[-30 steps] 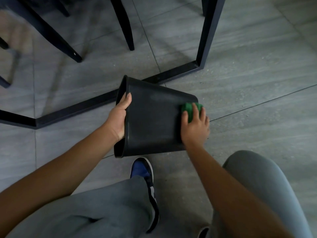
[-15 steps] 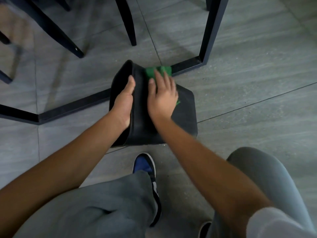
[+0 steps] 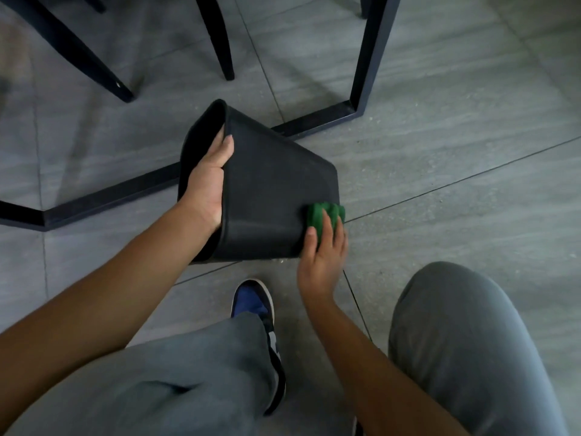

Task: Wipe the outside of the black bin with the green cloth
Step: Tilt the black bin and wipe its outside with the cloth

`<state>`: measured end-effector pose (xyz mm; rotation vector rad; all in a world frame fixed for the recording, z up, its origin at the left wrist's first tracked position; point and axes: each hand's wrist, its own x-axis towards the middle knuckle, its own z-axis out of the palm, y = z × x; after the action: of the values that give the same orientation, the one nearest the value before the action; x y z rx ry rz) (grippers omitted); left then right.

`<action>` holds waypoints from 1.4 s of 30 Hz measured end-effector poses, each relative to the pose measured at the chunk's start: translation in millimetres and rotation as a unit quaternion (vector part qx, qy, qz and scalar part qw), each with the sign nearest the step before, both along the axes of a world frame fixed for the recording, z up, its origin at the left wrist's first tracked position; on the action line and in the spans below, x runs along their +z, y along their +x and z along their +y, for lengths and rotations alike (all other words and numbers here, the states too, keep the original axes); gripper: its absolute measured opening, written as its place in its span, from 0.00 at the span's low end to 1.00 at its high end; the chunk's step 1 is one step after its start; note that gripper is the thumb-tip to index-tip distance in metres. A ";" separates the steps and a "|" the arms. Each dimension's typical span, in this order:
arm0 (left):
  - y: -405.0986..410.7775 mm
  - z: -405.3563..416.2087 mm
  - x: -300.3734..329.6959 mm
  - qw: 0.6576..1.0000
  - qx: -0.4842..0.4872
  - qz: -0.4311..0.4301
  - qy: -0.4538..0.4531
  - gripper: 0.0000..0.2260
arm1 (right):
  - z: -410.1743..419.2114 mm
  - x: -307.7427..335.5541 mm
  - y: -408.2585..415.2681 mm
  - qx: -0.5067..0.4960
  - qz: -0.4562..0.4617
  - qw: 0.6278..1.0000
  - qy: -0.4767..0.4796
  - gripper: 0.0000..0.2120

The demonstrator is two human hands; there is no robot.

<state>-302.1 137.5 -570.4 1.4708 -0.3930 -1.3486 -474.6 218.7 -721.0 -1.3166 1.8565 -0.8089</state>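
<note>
A smooth, matte black bin point(image 3: 270, 187), tapered from a wide rolled rim to a narrower rounded-square base, lay tipped on its side above grey floor tiles point(image 3: 440, 146) streaked with a faint stone grain and crossed by thin dark grout lines. The left hand point(image 3: 207, 180) gripped the rim, its thumb laid along the outer wall and its fingers curled inside the mouth, which faced left. The right hand point(image 3: 320, 253) pressed a crumpled green cloth point(image 3: 323, 214) against the bin's lower right corner, at the base end; its fingers lay over the cloth, which bulged out in soft folds beyond the fingertips. The cloth thus sat at the opposite end of the bin from the gripping left hand, with the bare side wall between them.

Behind the bin ran a black square-section metal frame point(image 3: 361, 58) resting on the floor, with two slanted dark chair legs point(image 3: 220, 39) farther back. In the foreground were grey trousers point(image 3: 465, 341) of soft fabric and a blue-and-black sneaker point(image 3: 251, 302) planted just below the bin.
</note>
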 end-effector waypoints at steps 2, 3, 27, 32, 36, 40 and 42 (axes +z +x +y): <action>-4.3 -2.2 0.5 1.000 -0.009 0.014 -0.003 0.18 | -22.7 -18.8 -14.8 -0.040 -0.015 0.997 0.060 0.26; -7.2 -3.2 1.5 1.000 -0.017 0.016 -0.005 0.18 | -34.5 -24.4 -21.1 -0.051 -0.024 0.994 0.098 0.25; -4.0 -10.0 15.2 0.998 0.059 -0.020 0.030 0.19 | -76.4 110.9 -21.2 0.094 -0.051 0.989 -0.098 0.18; -7.9 -13.3 9.0 0.994 0.099 -0.038 0.022 0.20 | -43.7 111.2 8.8 0.120 -0.072 0.982 -0.123 0.17; -14.7 -14.9 9.5 0.993 0.113 -0.033 0.007 0.21 | -34.7 109.0 19.5 0.153 -0.057 0.980 -0.112 0.23; -16.5 -15.5 10.3 0.991 0.124 -0.043 0.023 0.21 | -27.5 118.9 17.9 0.207 -0.102 0.971 -0.056 0.32; -15.1 -14.5 9.7 0.989 0.125 -0.054 0.054 0.22 | -24.6 124.7 18.4 0.247 -0.077 0.965 -0.041 0.38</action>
<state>-317.2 123.0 -560.7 1.6290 -0.1983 -1.1084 -456.2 194.1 -596.4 -1.6278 1.3015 -0.6985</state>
